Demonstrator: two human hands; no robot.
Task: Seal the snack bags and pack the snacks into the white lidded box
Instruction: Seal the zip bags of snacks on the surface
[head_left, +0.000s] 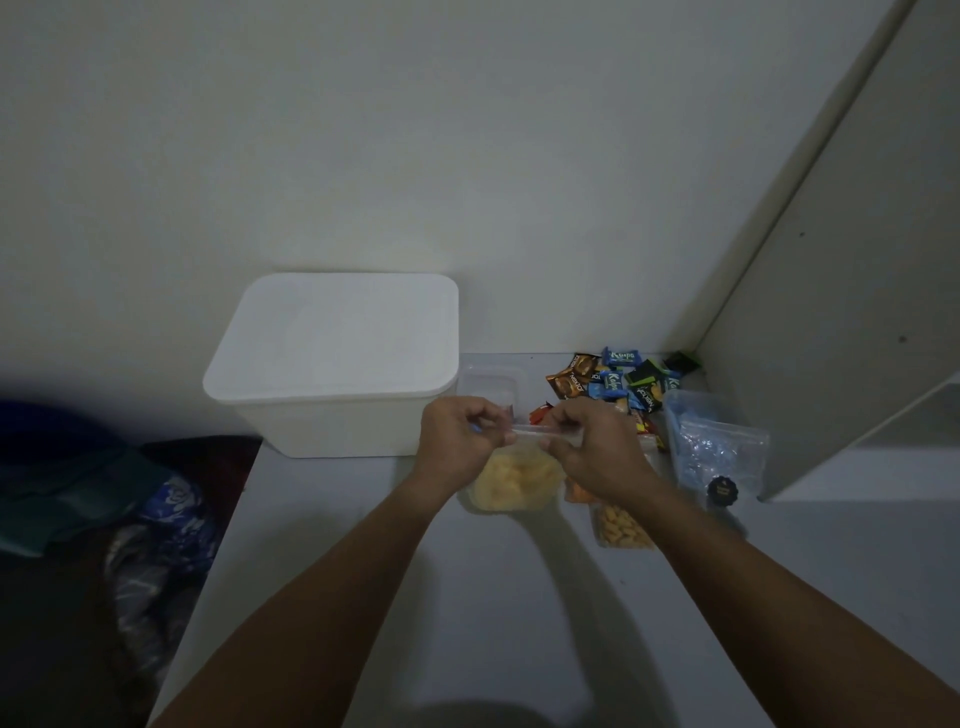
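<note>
Beside the white lidded box (332, 364), both hands' fingers (491, 415) pinched on the snack bag (514, 480) zip strip.

Left hand (460, 439) and right hand (592, 447): bare, no gloves, rings or watch. Both forearms uncovered (no sleeve visible up to the frame edge).

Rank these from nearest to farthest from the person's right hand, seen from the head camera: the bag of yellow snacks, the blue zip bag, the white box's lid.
1. Bag of yellow snacks: pinched at its top by the right hand.
2. Blue zip bag: on the table to the right, apart from the hand.
3. White box's lid: back left, past the left hand.
</note>
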